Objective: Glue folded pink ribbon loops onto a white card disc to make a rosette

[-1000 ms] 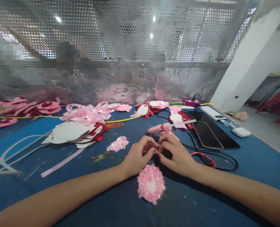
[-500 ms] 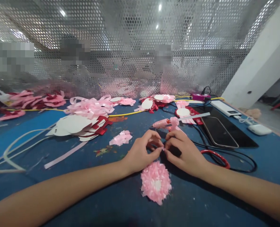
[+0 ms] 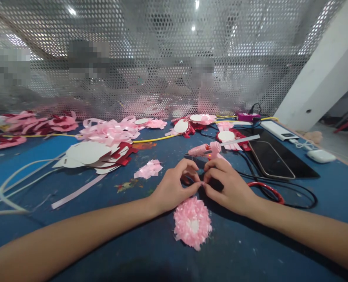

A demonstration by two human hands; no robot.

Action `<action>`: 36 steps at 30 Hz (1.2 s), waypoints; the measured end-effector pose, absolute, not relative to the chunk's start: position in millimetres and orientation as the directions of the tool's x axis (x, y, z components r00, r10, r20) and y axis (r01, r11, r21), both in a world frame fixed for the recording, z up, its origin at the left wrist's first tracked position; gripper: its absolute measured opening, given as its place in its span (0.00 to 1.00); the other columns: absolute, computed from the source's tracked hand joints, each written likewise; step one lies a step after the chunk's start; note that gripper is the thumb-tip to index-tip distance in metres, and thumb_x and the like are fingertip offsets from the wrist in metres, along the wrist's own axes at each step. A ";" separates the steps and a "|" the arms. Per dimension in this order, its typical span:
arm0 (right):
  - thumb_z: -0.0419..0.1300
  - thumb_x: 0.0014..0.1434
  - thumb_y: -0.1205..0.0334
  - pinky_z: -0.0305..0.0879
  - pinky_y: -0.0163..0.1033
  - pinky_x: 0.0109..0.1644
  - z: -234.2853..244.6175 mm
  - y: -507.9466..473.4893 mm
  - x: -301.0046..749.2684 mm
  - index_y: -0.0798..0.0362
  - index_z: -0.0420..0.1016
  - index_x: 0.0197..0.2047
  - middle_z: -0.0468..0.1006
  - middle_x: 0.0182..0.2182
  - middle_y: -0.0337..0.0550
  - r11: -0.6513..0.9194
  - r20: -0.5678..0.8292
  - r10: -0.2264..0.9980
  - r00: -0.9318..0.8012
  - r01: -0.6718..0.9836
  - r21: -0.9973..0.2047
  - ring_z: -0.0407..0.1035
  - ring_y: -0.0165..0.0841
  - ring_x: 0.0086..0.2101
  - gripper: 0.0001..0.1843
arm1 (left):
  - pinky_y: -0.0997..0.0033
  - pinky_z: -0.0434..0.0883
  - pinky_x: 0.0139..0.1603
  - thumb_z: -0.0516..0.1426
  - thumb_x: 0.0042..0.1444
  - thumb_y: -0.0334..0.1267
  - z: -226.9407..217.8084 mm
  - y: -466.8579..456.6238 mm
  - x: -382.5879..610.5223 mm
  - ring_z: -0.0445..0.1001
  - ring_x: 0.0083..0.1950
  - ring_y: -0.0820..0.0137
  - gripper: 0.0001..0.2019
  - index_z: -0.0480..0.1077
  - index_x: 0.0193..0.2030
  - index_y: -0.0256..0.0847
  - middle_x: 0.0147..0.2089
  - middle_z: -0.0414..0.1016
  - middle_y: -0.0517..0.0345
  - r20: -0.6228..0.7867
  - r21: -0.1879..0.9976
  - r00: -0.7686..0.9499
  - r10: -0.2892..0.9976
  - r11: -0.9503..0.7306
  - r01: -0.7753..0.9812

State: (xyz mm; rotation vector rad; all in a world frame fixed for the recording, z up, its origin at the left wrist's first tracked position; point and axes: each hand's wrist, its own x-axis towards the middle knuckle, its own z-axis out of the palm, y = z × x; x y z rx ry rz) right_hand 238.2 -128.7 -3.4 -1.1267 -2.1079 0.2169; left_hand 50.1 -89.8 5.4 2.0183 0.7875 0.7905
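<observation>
My left hand [image 3: 174, 190] and my right hand [image 3: 231, 188] meet at their fingertips, both pinched on a small piece of pink ribbon [image 3: 202, 183]. Most of that piece is hidden by the fingers. Just below them, on the blue table, lies a round pink ribbon rosette [image 3: 183, 221] with a white centre. Beyond the fingers rests a pink glue gun [image 3: 200, 150], a pale glue stick [image 3: 240, 140] jutting from its back. Left of the hands is a small heap of cut pink ribbon pieces [image 3: 149, 169].
White and red card cutouts [image 3: 87, 154] are stacked at the left, near pink ribbon loops [image 3: 106, 131]. A phone [image 3: 270, 160], a white power bank [image 3: 280, 131] and looping black cables [image 3: 309, 196] occupy the right. A perforated metal screen [image 3: 162, 78] stands behind.
The view has shifted slightly, so the table things appear a little higher and further left. Both hands keep their pinch on the ribbon piece, with only slight finger movement.
</observation>
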 end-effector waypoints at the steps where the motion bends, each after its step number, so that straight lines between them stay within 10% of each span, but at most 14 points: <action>1: 0.57 0.53 0.71 0.67 0.45 0.47 -3.6 -128.6 238.2 0.53 0.68 0.31 0.71 0.38 0.46 0.606 0.520 0.775 -0.359 0.653 -0.454 0.67 0.36 0.41 0.04 | 0.71 0.73 0.38 0.58 0.54 0.32 5.7 -90.0 50.1 0.75 0.35 0.72 0.12 0.59 0.44 0.43 0.34 0.75 0.62 0.248 0.838 0.612 0.751 -0.483 0.253; 36: 0.59 0.50 0.71 0.66 0.43 0.43 0.0 -132.3 236.1 0.52 0.66 0.34 0.70 0.36 0.44 0.584 0.489 0.804 -0.339 0.605 -0.541 0.66 0.35 0.39 0.08 | 0.72 0.71 0.36 0.55 0.54 0.29 3.2 -95.5 50.7 0.71 0.33 0.74 0.10 0.61 0.43 0.41 0.34 0.71 0.61 0.377 0.705 0.650 0.660 -0.660 0.261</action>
